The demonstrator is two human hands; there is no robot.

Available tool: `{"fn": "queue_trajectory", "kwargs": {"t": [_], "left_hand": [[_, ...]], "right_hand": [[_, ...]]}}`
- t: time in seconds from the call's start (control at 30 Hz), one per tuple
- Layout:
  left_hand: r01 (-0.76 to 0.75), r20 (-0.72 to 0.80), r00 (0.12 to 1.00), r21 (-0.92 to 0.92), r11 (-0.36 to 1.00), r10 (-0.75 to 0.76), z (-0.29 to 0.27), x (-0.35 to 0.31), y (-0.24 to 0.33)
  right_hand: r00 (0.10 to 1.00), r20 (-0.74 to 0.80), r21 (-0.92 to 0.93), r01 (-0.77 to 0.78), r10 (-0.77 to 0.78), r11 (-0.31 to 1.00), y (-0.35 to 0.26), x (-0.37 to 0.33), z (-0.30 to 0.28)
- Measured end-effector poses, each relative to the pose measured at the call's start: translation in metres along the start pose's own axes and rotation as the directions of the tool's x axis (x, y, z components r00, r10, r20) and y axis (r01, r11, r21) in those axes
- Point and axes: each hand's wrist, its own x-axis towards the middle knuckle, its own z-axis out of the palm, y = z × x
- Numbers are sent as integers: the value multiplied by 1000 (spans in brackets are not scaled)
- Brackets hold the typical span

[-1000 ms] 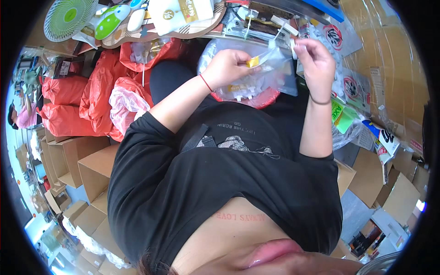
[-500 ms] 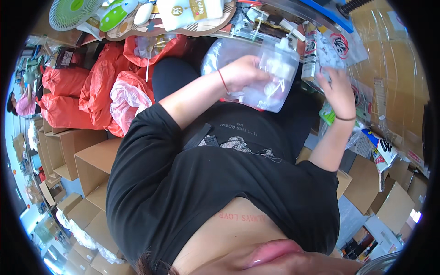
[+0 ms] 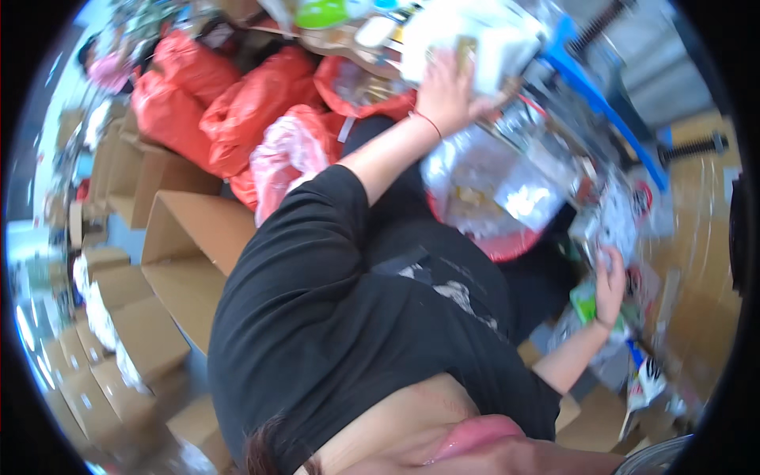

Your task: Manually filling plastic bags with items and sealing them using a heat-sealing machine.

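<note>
My left hand (image 3: 447, 95), with a red string at the wrist, reaches forward and lies with fingers stretched out over a stack of white plastic pouches (image 3: 507, 39) on the worktop. On my lap is a red-rimmed holder (image 3: 507, 252) of clear plastic pouches (image 3: 475, 170), some with gold printing. My right hand (image 3: 609, 285) is raised at the right, fingers apart, beside a white crinkled bag (image 3: 617, 218). It appears to hold nothing, though blur softens its fingertips.
Red plastic sacks (image 3: 237, 107) and open cardboard boxes (image 3: 186, 269) stand at my left. A blue metal bar (image 3: 594, 79) and a black spring-like rod (image 3: 693, 148) lie at the far right. Another person in pink (image 3: 109, 73) is far left.
My left hand has gone from the clear spouted pouch over my lap forward to the white pouches. My right hand has moved lower in the picture. The whole view has shifted and tilted.
</note>
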Motion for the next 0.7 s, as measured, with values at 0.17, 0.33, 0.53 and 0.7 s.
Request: {"fn": "queue_trajectory", "kwargs": {"t": [0.17,0.33,0.53,0.7], "left_hand": [[-205,180,939,-388,899,292,16,-48,-9],[259,402,915,-652,713,35,-26,-30,8],[197,460,840,-751,630,287,-62,-41,71],[584,639,667,-768,263,384,-59,-51,99]], "right_hand": [[946,-252,-481,61,-205,875,42,-8,-20],[906,-325,-279,181,-270,943,-29,19,29],[946,-230,183,272,-227,945,-98,48,68],[954,-97,153,296,-283,943,-119,55,61]]}}
